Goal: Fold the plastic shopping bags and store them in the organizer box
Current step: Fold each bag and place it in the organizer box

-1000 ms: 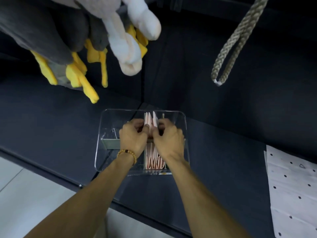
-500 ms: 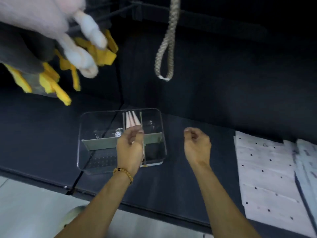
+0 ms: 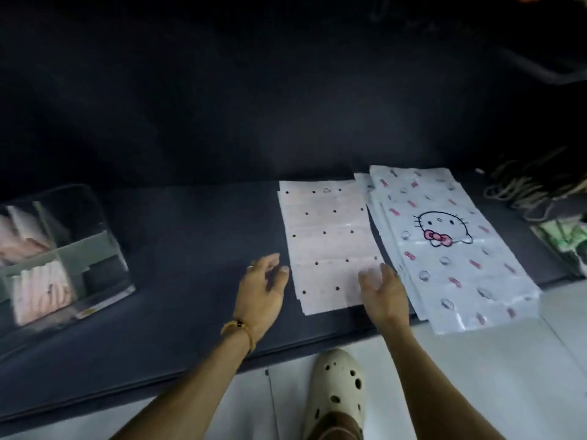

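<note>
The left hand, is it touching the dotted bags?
Apart. The head view shows a strip of dark surface between the left hand and the dotted bags' left edge.

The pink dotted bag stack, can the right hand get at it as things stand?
Probably yes. The right hand is open and already over the near right corner of the pink dotted bag stack, with nothing lying on top; the left hand sits clear beside its left edge.
</note>
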The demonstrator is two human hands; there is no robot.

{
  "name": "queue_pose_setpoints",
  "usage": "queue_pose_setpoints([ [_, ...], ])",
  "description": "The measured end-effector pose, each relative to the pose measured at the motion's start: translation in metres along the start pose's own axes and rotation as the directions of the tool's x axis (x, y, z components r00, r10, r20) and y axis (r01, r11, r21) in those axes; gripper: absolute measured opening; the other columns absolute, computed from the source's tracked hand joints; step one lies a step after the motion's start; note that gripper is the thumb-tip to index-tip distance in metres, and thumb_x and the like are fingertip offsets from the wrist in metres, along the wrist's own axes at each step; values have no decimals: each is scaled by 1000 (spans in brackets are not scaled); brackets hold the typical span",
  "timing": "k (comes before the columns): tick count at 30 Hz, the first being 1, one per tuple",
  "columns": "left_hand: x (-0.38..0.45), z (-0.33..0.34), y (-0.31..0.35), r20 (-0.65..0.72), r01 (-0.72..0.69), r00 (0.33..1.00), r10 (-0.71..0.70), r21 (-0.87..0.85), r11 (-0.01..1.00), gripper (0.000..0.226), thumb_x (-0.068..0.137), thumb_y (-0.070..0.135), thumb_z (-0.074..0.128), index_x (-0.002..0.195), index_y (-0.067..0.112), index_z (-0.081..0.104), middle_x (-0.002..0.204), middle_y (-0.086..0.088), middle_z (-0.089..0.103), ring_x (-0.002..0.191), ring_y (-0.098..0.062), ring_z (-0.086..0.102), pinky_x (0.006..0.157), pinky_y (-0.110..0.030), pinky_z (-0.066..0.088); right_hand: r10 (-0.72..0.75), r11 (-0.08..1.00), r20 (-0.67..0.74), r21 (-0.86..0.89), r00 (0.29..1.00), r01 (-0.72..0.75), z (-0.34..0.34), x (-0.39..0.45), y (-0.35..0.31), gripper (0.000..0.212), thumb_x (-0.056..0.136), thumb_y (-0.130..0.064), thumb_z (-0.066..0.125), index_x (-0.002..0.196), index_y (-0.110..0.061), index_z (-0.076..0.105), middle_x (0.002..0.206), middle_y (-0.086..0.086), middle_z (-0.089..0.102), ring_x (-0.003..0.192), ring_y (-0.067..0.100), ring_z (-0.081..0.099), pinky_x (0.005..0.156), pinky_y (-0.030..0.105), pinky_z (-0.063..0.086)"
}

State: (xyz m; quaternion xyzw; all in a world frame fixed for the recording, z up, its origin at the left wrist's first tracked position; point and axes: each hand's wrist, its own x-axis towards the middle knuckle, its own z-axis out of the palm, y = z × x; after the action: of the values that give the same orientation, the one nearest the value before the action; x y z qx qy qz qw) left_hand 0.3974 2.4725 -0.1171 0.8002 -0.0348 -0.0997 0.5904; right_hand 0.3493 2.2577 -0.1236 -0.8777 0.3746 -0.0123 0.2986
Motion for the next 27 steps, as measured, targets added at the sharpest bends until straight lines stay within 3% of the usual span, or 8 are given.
queue_pose_setpoints([
  [2, 6, 18, -4, 130, -93, 989, 66, 220, 971, 44, 94, 31, 54, 136, 23, 45, 136, 4, 44, 125, -12, 42, 101, -20, 33, -59, 982, 86, -174, 995, 73, 4, -3, 13, 47, 88, -50, 51, 120, -15, 52, 132, 5, 47, 124, 29, 44, 100, 46, 42],
  [5, 17, 34, -15, 348, -292, 930, 117, 507, 811, 64, 93, 34, 54, 149, 25, 26, 155, 6, 23, 144, -12, 12, 114, -27, 18, -168, 938, 72, -296, 983, 182, 13, -8, 19, 50, 88, -54, 52, 128, -23, 46, 139, 3, 37, 131, 26, 33, 102, 46, 39],
  [8, 25, 42, -27, 434, -395, 894, 112, 645, 654, 57, 94, 37, 53, 146, 30, 33, 157, 10, 21, 146, -9, 3, 118, -31, 6, -204, 931, -9, -312, 979, 191, 14, -7, 18, 36, 91, -45, 53, 120, -25, 59, 134, 3, 46, 125, 26, 38, 98, 40, 39],
  [13, 28, 48, -29, 380, -412, 904, 194, 658, 630, 25, 96, 29, 52, 115, 27, 68, 139, 9, 50, 137, -6, 26, 107, -26, 24, -263, 940, -63, -242, 963, 241, 16, -6, 21, 22, 94, -25, 55, 99, -16, 74, 118, 5, 59, 109, 28, 49, 90, 38, 40],
  [16, 31, 41, -21, 348, -398, 910, 225, 580, 711, 23, 96, 22, 53, 110, 21, 71, 133, 4, 57, 136, -8, 32, 109, -27, 29, -316, 935, -64, -188, 947, 299, 11, -8, 19, 20, 92, -21, 58, 88, -11, 75, 110, 6, 64, 102, 30, 53, 86, 40, 43],
  [21, 29, -8, -1, 336, -393, 910, 243, 513, 763, 23, 97, 20, 50, 114, 20, 65, 137, 5, 52, 133, -8, 39, 107, -27, 36, -493, 870, -100, -88, 864, 486, 1, -35, -4, 19, 86, -29, 66, 92, -14, 75, 118, 5, 64, 110, 28, 55, 88, 40, 42],
  [24, 21, -54, 6, 379, -368, 911, 161, 574, 732, 14, 98, 24, 42, 106, 24, 55, 123, 5, 59, 115, -18, 52, 93, -36, 45, -565, 821, 219, 53, 795, 569, 5, -55, -33, 78, 75, -70, 57, 136, -21, 51, 142, -1, 49, 130, 18, 43, 106, 37, 35],
  [27, 7, -95, 4, 479, -409, 874, 81, 637, 654, 10, 99, 26, 41, 100, 28, 51, 108, 8, 61, 101, -18, 54, 88, -37, 45, -587, 655, 522, -142, 618, 742, 24, -71, -50, 97, 75, -67, 62, 151, -28, 17, 159, -2, 23, 145, 19, 22, 117, 39, 20],
])
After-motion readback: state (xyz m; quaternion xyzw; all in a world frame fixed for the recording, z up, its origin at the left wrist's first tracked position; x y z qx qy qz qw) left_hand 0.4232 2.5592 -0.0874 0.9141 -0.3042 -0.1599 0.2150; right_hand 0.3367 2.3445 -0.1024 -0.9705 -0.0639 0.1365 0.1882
